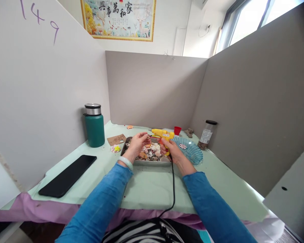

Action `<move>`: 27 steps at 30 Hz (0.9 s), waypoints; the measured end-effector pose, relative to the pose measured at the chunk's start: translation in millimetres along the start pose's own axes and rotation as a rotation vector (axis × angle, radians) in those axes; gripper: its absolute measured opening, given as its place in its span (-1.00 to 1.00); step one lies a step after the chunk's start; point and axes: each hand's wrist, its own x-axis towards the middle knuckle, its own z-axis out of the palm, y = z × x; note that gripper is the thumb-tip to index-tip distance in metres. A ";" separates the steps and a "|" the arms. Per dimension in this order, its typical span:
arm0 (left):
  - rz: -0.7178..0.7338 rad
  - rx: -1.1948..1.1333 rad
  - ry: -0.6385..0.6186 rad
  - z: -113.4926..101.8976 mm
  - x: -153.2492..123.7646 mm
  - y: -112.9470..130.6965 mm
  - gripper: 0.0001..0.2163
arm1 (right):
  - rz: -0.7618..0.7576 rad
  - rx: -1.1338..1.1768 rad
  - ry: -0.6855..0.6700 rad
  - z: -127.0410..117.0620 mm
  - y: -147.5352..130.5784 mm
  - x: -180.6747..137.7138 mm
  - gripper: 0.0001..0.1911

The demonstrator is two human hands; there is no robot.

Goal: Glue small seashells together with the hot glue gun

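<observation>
My right hand (172, 150) was wrapped around the handle of a yellow glue gun (164, 134), which stood above the right part of the tray with its nozzle pointing left, toward my other hand. A black cable (173, 189) hung from the grip, below my right hand, and ran down over the near edge of the table (152, 195). My left hand (137, 145) was raised just beside the nozzle, its thumb and fingers drawn close together; I cannot tell whether a small piece sat between the tips. Below and between my 2 hands lay a metal tray (153, 163) heaped with shells (152, 150). To the right of my right hand was a blue shell-shaped plate (199, 157), with 1 small red and white piece (182, 146) on it. Beyond that hand stood a red cup (177, 130), and farther right, a clear jar (207, 135) with a black lid leaned against the partition. To the left of my left hand lay a white and yellow piece (115, 148), with a brown card (116, 139) just behind it. Farther left stood a green bottle (95, 130), and nearer to me than that hand, well to its left, lay a black phone (68, 175).
</observation>
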 end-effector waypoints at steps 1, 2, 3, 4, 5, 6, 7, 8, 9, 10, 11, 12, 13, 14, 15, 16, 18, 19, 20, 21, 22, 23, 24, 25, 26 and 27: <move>0.009 0.003 0.005 -0.2 -0.2 0.1 -0.81 | -0.007 -0.001 0.011 -0.4 0.4 0.4 -0.63; 0.018 0.003 0.007 -0.3 -0.4 0.4 -0.82 | -0.013 -0.002 0.020 -1.0 1.1 1.0 -0.63; 0.025 0.001 0.005 -0.4 -0.6 0.9 -0.82 | -0.015 -0.001 0.023 -1.8 1.7 1.6 -0.63; 0.025 -0.002 -0.001 -0.5 -0.7 1.4 -0.82 | -0.013 0.002 0.019 -2.7 2.3 2.1 -0.64; 0.021 -0.007 -0.010 -0.5 -0.8 2.0 -0.81 | -0.010 0.009 0.011 -3.4 2.8 2.5 -0.64; 0.012 -0.015 -0.018 -0.6 -0.8 2.5 -0.80 | -0.006 0.016 -0.001 -3.9 3.1 2.8 -0.64; 0.001 -0.024 -0.028 -0.6 -0.7 2.9 -0.79 | -0.004 0.023 -0.011 -4.2 3.4 2.9 -0.65; -0.009 -0.033 -0.040 -0.7 -0.6 3.1 -0.77 | -0.007 0.026 -0.013 -4.2 3.6 3.0 -0.66; -0.019 -0.041 -0.056 -0.7 -0.5 2.9 -0.76 | -0.021 0.019 0.000 -4.0 4.0 3.1 -0.67; -0.030 -0.043 -0.077 -0.6 -0.5 2.5 -0.74 | -0.047 0.004 0.025 -3.6 4.5 3.3 -0.69; -0.042 -0.036 -0.101 -0.4 -0.6 1.8 -0.72 | -0.079 -0.017 0.060 -3.1 5.2 3.7 -0.71; -0.051 -0.022 -0.126 -0.1 -0.9 0.8 -0.70 | -0.114 -0.038 0.098 -2.6 6.1 4.2 -0.72; -0.057 -0.002 -0.152 0.4 -1.4 -0.4 -0.69 | -0.144 -0.054 0.136 -2.2 7.1 4.9 -0.71; -0.061 0.022 -0.175 1.0 -2.0 -1.7 -0.69 | -0.165 -0.067 0.168 -1.7 8.1 5.7 -0.69; -0.061 0.052 -0.192 1.6 -2.9 -3.0 -0.68 | -0.174 -0.078 0.195 -1.3 8.9 6.4 -0.67; -0.055 0.087 -0.205 2.3 -3.8 -4.4 -0.68 | -0.175 -0.089 0.219 -0.8 9.6 7.1 -0.65; -0.033 0.158 -0.229 3.4 -5.6 -6.7 -0.67 | -0.172 -0.115 0.258 0.2 10.2 7.8 -0.64; -0.020 0.192 -0.246 3.8 -6.4 -7.6 -0.67 | -0.173 -0.125 0.270 0.9 10.1 7.9 -0.64; -0.005 0.220 -0.267 4.1 -7.1 -8.3 -0.67 | -0.175 -0.127 0.277 1.5 9.8 7.9 -0.65; 0.008 0.240 -0.291 4.3 -7.7 -8.8 -0.67 | -0.180 -0.125 0.279 2.2 9.4 7.8 -0.65; 0.019 0.254 -0.314 4.5 -8.2 -9.1 -0.67 | -0.185 -0.122 0.278 2.7 9.1 7.6 -0.65; 0.027 0.267 -0.335 4.7 -8.6 -9.2 -0.67 | -0.189 -0.120 0.279 3.2 8.8 7.5 -0.65; 0.036 0.279 -0.350 4.9 -8.9 -9.2 -0.67 | -0.189 -0.120 0.282 3.5 8.7 7.4 -0.65; 0.045 0.291 -0.360 5.2 -9.1 -9.2 -0.67 | -0.185 -0.124 0.288 3.7 8.8 7.4 -0.65; 0.055 0.301 -0.367 5.4 -9.2 -9.2 -0.66 | -0.179 -0.132 0.294 3.7 9.1 7.4 -0.66; 0.063 0.307 -0.372 5.6 -9.3 -9.2 -0.67 | -0.172 -0.141 0.298 3.6 9.5 7.5 -0.66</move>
